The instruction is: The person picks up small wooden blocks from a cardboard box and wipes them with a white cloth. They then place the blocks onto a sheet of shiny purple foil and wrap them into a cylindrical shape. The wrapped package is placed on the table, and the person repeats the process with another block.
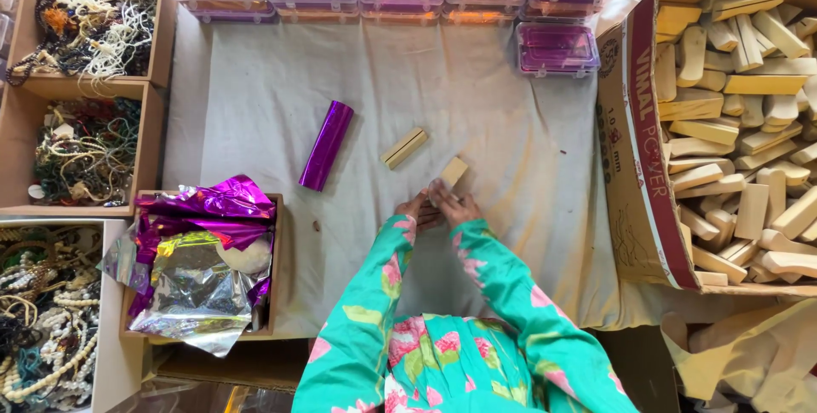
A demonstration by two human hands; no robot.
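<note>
Two hands meet close together on the pale cloth (511, 123), the right hand (455, 204) pinching one end of a small wooden block (453, 171) while the left hand (414, 209) lies curled just beside it, with a second wooden block (404, 148) and a purple foil roll (326, 145) lying farther out beyond the left hand

cloth-covered table (511, 123), purple roll (326, 146), wooden blocks (404, 148)
</note>
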